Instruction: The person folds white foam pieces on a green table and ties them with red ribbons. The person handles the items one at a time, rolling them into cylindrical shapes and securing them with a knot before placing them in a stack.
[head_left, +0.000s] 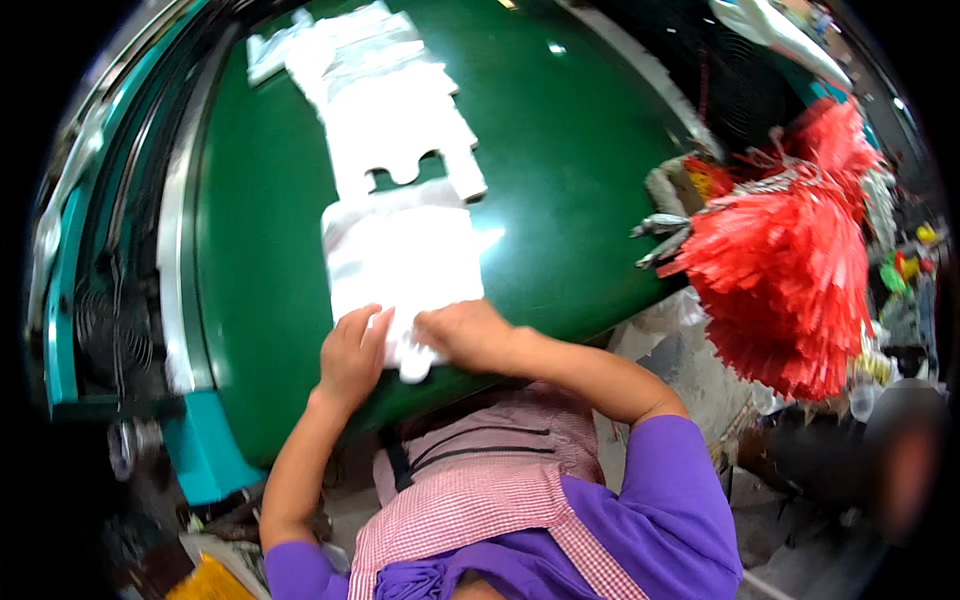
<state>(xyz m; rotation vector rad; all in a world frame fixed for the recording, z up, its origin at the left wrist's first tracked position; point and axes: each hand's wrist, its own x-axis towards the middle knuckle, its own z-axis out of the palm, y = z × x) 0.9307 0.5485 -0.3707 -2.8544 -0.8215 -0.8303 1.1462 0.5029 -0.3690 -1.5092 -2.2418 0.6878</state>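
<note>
A stack of white plastic carrier bags [405,255] lies flat on the green conveyor belt [560,190] in front of me, its handle end toward my body. My left hand [353,352] is at the near left edge of this stack, fingers bent and closed on the plastic. Over the near right edge, my right hand [468,335] is curled with its fingertips gripping the bags close to the handle part. The plastic's glare and the fingers hide exactly how many layers are held. More white bags [385,110] lie overlapped farther up the belt.
A metal rail [180,250] and teal machine frame [205,445] border the belt on the left. To the right hangs a big bunch of red plastic strips [785,270]. A blurred person [905,450] is at the far right. Clutter lies behind the red bunch.
</note>
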